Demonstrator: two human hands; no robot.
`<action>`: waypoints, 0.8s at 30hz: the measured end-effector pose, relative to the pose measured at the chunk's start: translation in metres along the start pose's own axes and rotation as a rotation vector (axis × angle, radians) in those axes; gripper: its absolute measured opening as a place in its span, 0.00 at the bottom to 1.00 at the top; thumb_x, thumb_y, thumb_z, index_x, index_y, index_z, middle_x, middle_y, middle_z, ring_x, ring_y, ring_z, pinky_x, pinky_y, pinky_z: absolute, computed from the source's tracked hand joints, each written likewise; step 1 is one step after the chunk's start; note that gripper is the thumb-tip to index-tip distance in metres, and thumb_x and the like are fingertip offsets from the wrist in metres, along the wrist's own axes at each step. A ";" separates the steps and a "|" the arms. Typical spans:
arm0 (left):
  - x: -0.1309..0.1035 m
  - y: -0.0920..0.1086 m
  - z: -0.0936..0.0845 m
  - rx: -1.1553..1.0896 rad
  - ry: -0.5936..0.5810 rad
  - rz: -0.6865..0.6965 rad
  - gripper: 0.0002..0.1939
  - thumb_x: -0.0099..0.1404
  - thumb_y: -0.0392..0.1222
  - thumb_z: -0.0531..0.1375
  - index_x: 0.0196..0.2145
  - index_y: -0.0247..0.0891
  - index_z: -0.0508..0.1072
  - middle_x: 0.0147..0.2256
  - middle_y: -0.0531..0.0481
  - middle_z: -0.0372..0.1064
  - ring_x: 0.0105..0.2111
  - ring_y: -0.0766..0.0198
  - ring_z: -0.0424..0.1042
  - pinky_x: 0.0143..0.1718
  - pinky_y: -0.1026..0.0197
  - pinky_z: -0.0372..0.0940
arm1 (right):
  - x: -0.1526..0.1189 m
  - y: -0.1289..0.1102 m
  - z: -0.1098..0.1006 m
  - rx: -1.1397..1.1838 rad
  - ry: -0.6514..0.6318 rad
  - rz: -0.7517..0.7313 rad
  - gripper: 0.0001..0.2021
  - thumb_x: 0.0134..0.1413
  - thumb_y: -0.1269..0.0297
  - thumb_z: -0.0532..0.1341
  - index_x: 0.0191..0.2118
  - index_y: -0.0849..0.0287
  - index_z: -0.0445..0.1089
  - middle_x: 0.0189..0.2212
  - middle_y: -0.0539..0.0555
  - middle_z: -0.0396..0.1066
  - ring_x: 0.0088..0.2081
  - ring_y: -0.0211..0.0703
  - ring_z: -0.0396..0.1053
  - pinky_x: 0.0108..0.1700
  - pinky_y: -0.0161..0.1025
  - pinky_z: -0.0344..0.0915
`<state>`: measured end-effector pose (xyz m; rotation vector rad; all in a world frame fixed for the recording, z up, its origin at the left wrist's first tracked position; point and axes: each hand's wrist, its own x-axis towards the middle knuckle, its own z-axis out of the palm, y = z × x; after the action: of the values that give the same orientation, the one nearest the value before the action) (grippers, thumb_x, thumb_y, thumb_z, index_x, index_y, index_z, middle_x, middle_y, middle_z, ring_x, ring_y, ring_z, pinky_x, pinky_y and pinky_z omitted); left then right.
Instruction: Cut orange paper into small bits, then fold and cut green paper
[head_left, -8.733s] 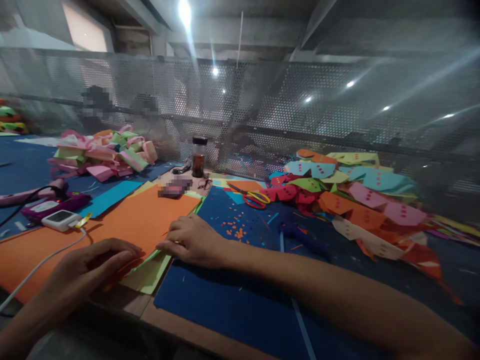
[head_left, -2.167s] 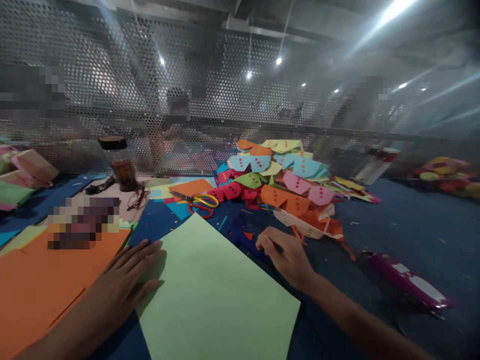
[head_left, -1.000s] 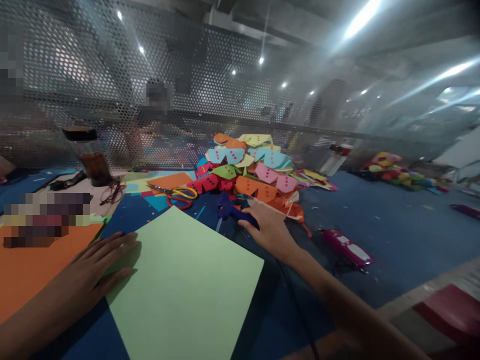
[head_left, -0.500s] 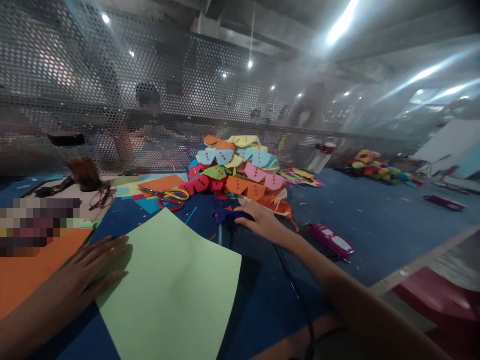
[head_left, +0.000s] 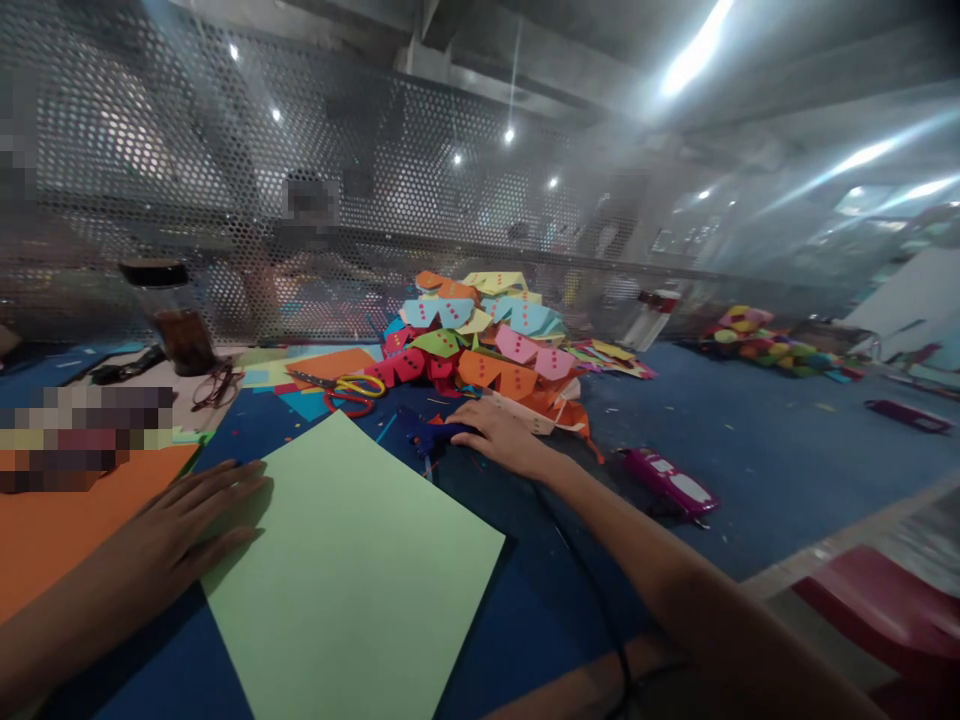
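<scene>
Since the frame about two seconds ago, our right hand (head_left: pixel 501 436) has moved onto the handle of the blue glue gun (head_left: pixel 429 432), and our view has turned toward the right. The right corner of the light green sheet (head_left: pixel 352 570), bowed half a second ago, now lies flatter.

Head view: we have the green sheet at the near centre of the blue table (head_left: pixel 750 430), one corner pointing far. Our left hand (head_left: pixel 187 525) rests flat on its left edge, fingers extended, gripping nothing. Our right hand is closed about the glue gun's handle, just beyond the sheet's right-hand far edge; a black cord (head_left: pixel 589 575) runs from under that hand toward the near edge.

Far of the sheet's tip we note scissors (head_left: pixel 330 386) with yellow and red handles, then to their right a heap of folded paper pieces (head_left: pixel 491 372). To the left lie orange paper (head_left: pixel 67 525) and, farther, a dark-lidded jar (head_left: pixel 184 338). Right of our right forearm lies a purple device (head_left: pixel 671 483).
</scene>
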<state>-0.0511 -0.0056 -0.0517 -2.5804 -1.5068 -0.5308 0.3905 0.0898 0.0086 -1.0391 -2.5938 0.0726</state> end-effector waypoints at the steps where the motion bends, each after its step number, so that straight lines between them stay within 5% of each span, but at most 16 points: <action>1: 0.000 -0.001 0.001 0.005 0.003 0.003 0.28 0.64 0.62 0.52 0.59 0.51 0.66 0.60 0.54 0.64 0.60 0.50 0.62 0.57 0.46 0.65 | -0.001 0.001 0.001 -0.003 0.007 0.000 0.18 0.64 0.53 0.55 0.50 0.57 0.72 0.47 0.59 0.71 0.49 0.49 0.66 0.53 0.48 0.61; 15: -0.004 -0.013 0.013 -0.025 -0.006 -0.007 0.30 0.64 0.65 0.49 0.60 0.55 0.64 0.61 0.58 0.62 0.60 0.51 0.62 0.57 0.43 0.64 | -0.007 -0.002 0.000 0.008 0.049 0.031 0.15 0.63 0.57 0.57 0.50 0.56 0.72 0.46 0.58 0.72 0.49 0.49 0.67 0.54 0.50 0.61; 24: -0.003 -0.027 0.014 -0.040 -0.076 -0.032 0.30 0.63 0.64 0.51 0.61 0.57 0.62 0.62 0.59 0.60 0.61 0.51 0.61 0.59 0.44 0.61 | -0.017 -0.016 -0.033 0.102 0.311 0.083 0.16 0.62 0.54 0.57 0.50 0.55 0.72 0.46 0.57 0.72 0.51 0.49 0.67 0.55 0.48 0.62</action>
<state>-0.0724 0.0095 -0.0676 -2.6391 -1.5792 -0.4766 0.4025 0.0642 0.0371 -1.0309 -2.2454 0.0585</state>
